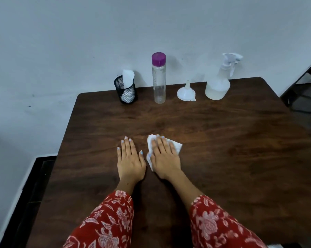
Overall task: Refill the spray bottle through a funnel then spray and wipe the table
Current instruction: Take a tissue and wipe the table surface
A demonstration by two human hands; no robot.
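Hands, right hand point(164, 154) on tissue point(176, 146), mid-table point(222, 140), apparently far from edges.

Pale grey-white wall point(79, 42) fills the upper half from 9 through 1 o'clock, scuffed, evenly lit. Dark floor point(34, 194) shows at 8 o'clock. Dark furniture point(305, 90), unclear what kind, sits at 3 o'clock against the wall.

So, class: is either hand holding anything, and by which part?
Nothing is gripped. The right hand presses flat on the middle of the white tissue; the left hand rests flat on the table.
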